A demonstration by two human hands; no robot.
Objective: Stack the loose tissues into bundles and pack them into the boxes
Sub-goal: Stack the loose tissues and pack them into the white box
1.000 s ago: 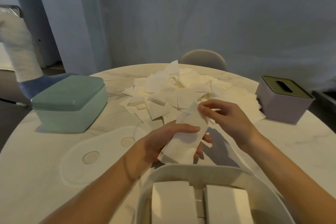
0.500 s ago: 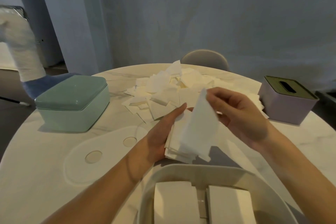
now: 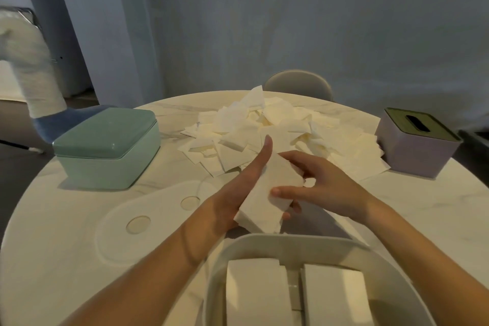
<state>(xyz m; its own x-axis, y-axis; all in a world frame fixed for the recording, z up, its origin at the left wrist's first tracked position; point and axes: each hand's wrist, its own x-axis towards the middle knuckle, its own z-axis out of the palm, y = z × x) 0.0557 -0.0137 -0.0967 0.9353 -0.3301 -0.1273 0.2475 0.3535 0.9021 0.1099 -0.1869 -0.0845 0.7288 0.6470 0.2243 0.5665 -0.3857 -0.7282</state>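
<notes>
A bundle of white tissues (image 3: 267, 193) is held just above the table's middle. My left hand (image 3: 235, 193) cradles it from below, thumb stretched up along its left edge and fingertips curling out under its right side. My right hand (image 3: 325, 185) grips the bundle's right edge, thumb pressed on top. Behind them lies the pile of loose tissues (image 3: 264, 127). An open white box (image 3: 264, 243) sits nearest me with two neat tissue stacks (image 3: 254, 291) inside.
A closed mint-green box (image 3: 105, 145) stands at the left, a lilac tissue box (image 3: 415, 145) with a slotted lid at the right. A flat white lid (image 3: 148, 219) with two round holes lies left of my arms. A chair back (image 3: 299, 85) rises behind the round table.
My right hand has laid the single tissue it was lifting down onto the bundle and now grips the bundle's edge. My left hand stays under the bundle, its thumb straightened.
</notes>
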